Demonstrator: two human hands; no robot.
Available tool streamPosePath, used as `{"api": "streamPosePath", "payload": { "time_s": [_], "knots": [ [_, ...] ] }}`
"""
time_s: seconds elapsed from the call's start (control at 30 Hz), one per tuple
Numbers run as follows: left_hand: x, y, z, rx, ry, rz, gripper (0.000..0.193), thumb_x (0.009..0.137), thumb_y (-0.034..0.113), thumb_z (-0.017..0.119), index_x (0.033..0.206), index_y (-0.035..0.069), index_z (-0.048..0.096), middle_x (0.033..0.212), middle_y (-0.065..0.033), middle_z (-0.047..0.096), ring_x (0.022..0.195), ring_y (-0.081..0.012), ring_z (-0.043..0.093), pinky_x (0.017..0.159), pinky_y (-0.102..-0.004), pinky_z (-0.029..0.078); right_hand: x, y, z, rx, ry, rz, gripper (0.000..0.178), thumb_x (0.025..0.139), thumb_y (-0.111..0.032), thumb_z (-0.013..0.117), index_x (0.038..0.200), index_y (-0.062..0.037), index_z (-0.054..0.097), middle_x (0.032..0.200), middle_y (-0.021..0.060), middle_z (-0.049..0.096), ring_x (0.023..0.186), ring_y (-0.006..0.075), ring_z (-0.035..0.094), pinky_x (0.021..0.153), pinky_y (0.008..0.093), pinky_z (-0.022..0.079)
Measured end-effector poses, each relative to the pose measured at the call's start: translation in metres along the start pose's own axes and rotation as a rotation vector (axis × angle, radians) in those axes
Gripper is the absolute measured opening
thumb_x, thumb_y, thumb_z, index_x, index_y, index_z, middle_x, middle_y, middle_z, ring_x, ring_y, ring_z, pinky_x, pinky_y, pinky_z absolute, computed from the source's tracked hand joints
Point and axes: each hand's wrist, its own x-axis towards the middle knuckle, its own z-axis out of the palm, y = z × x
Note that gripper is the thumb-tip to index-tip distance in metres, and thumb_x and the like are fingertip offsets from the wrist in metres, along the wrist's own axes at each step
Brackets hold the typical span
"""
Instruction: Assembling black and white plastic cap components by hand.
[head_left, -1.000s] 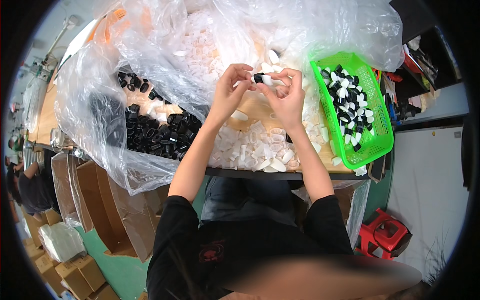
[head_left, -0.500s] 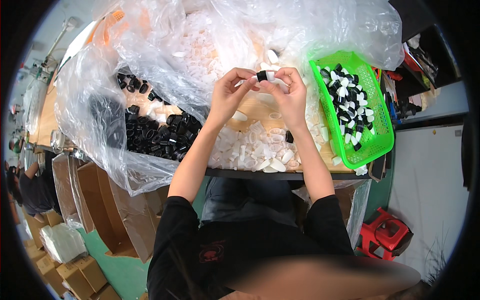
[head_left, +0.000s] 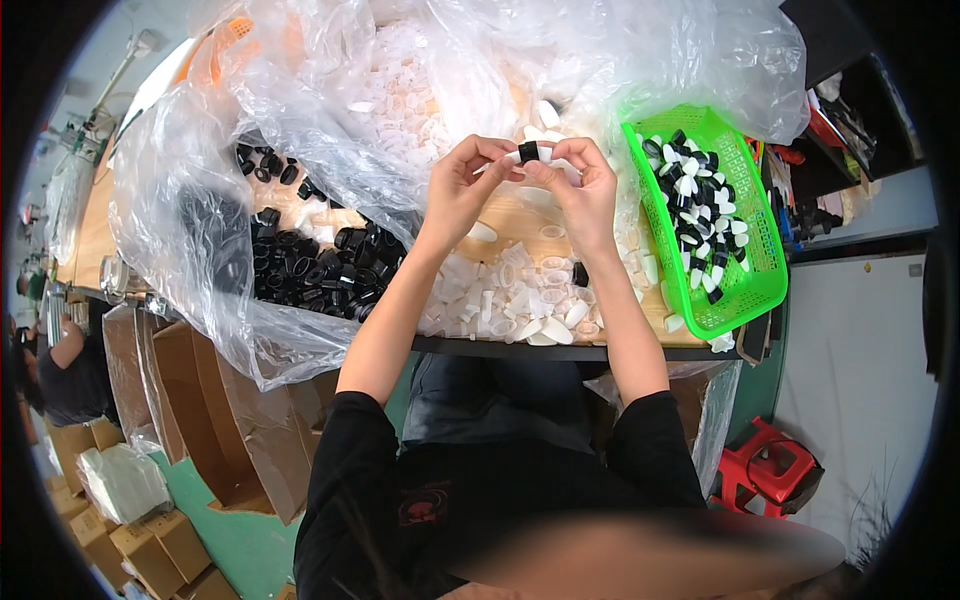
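Note:
My left hand (head_left: 467,185) and my right hand (head_left: 580,185) meet above the table, both pinching one small part: a black ring on a white plastic piece (head_left: 530,152). Beneath them lies a heap of white plastic pieces (head_left: 510,300) on the wooden table top (head_left: 510,220). A pile of black rings (head_left: 300,265) sits to the left inside a clear plastic bag (head_left: 200,220). To the right stands a green basket (head_left: 765,250) holding several joined black-and-white parts.
More white pieces fill a clear bag (head_left: 420,90) at the back. Open cardboard boxes (head_left: 190,400) stand below the table's left edge. A red stool (head_left: 765,470) is on the floor at right. Another person (head_left: 60,365) sits at far left.
Both hands have stayed together at the same spot, turning the small black-and-white part slightly between the fingertips. Nothing else has moved.

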Motion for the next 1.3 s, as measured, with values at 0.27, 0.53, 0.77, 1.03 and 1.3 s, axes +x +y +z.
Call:
{"api": "streamPosePath", "payload": {
  "time_s": [0.27, 0.53, 0.77, 1.03, 1.3],
  "knots": [
    [0.0, 0.005, -0.001, -0.145, -0.012, -0.022, 0.005, 0.093, -0.002, 0.051, 0.088, -0.001, 0.052, 0.113, -0.0182, 0.062, 0.098, -0.0214, 0.066, 0.092, -0.0343, 0.055, 0.001, -0.003, -0.008, -0.099, -0.022, 0.019, 0.02, 0.084, -0.001, 0.072, 0.1, -0.001, 0.061, 0.104, 0.0081, 0.066, 0.087, 0.0111, 0.064, 0.076, 0.0231, 0.053],
    [-0.001, 0.012, 0.002, -0.083, -0.018, -0.113, 0.01, 0.094, -0.001, 0.052, 0.101, -0.004, 0.057, 0.112, -0.015, 0.063, 0.098, -0.0179, 0.065, 0.093, -0.0326, 0.053, 0.004, 0.003, -0.008, -0.09, -0.034, 0.004, 0.016, 0.084, -0.003, 0.073, 0.097, -0.0016, 0.065, 0.081, -0.0022, 0.065, 0.059, -0.0026, 0.048, 0.052, 0.0142, 0.036],
    [0.0, 0.005, -0.002, 0.055, -0.025, -0.087, 0.017, 0.094, 0.006, 0.061, 0.107, -0.004, 0.061, 0.099, -0.0091, 0.067, 0.093, -0.0155, 0.066, 0.087, -0.0284, 0.053, 0.0, -0.001, -0.006, -0.246, -0.058, 0.022, 0.014, 0.083, -0.001, 0.073, 0.095, -0.0035, 0.066, 0.096, 0.0002, 0.068, 0.058, -0.0033, 0.042, 0.046, 0.0161, 0.029],
    [0.001, 0.008, -0.005, -0.161, -0.01, -0.247, 0.02, 0.098, 0.015, 0.056, 0.106, -0.002, 0.061, 0.096, -0.0075, 0.067, 0.09, -0.0158, 0.066, 0.087, -0.0298, 0.053, 0.0, -0.01, -0.004, -0.713, -0.089, -0.378, 0.01, 0.08, -0.003, 0.073, 0.089, -0.0084, 0.069, 0.105, 0.0, 0.069, 0.066, 0.0081, 0.062, 0.051, 0.0222, 0.046],
    [0.0, 0.004, -0.004, 0.045, 0.0, -0.109, 0.016, 0.098, 0.014, 0.058, 0.101, -0.002, 0.061, 0.091, -0.0057, 0.065, 0.084, -0.0123, 0.064, 0.079, -0.0268, 0.053, 0.001, -0.003, -0.006, -0.842, -0.09, -0.583, 0.015, 0.08, -0.006, 0.072, 0.094, -0.0099, 0.069, 0.107, 0.0011, 0.069, 0.075, 0.0167, 0.07, 0.059, 0.0259, 0.054]
  ]
}}
